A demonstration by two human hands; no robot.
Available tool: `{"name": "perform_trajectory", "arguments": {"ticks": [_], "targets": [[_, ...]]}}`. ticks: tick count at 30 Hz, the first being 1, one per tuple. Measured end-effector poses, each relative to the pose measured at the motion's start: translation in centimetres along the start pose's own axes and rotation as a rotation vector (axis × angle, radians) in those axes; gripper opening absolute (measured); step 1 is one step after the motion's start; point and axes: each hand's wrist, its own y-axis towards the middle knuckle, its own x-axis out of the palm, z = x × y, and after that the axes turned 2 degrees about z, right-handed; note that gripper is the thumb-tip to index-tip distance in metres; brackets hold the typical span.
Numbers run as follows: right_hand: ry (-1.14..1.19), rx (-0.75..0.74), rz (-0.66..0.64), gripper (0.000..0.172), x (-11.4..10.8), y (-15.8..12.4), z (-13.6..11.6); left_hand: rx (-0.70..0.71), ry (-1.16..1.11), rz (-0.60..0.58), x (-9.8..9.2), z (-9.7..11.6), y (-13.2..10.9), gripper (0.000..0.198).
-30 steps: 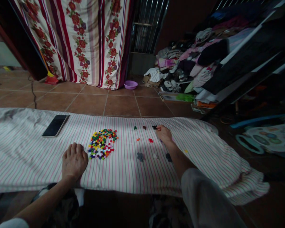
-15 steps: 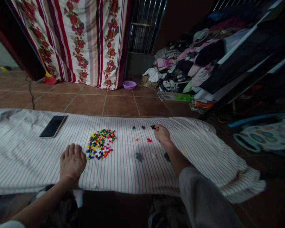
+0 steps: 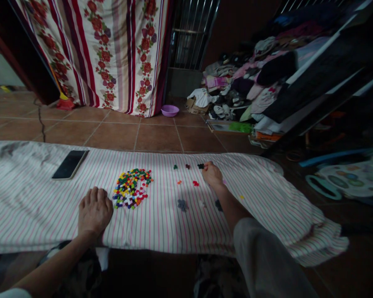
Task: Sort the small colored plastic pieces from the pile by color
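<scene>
My left hand [image 3: 95, 210] lies flat, palm down, on the striped cloth [image 3: 161, 223], just left of a heap of small multicoloured cubes [image 3: 127, 190]. At the far side of the cloth my right hand [image 3: 213, 174] has its fingers pinched at a little cluster of black pieces [image 3: 200, 166]; whether a piece is between the fingertips cannot be made out. Small colour groups lie around it: green [image 3: 175, 167], dark brown [image 3: 187, 166], orange [image 3: 179, 182], red [image 3: 195, 183], grey [image 3: 182, 205] and white [image 3: 202, 204]. Dark pieces [image 3: 218, 205] are partly covered by my right forearm.
A phone [image 3: 70, 164] rests on the cloth at the left. One yellow piece [image 3: 241, 197] lies right of my forearm. Beyond are a tiled floor [image 3: 157, 134], a purple basin [image 3: 170, 110], a flowered curtain [image 3: 121, 58] and a pile of clothes [image 3: 251, 78].
Almost nothing differs. The view has shifted very slightly; my right hand stays at the black pieces and my left hand stays flat.
</scene>
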Motion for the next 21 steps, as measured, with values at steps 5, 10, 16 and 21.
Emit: {"name": "perform_trajectory", "arguments": {"ticks": [5,10,16,21], "targets": [[0.002,-0.017,-0.013,0.033,-0.07,0.08,0.14,-0.004,-0.007,-0.002,-0.13,0.01,-0.04,0.032],[-0.007,-0.014,-0.027,0.034,-0.14,0.04,0.24,0.0,-0.015,-0.003,0.06,-0.07,-0.06,0.033],[0.01,-0.02,-0.021,0.035,-0.1,-0.07,0.0,-0.006,-0.013,-0.019,-0.33,0.11,0.07,0.032],[0.012,-0.021,-0.015,0.037,0.04,0.03,-0.1,-0.013,-0.022,-0.024,-0.58,0.27,0.14,0.031]]}}
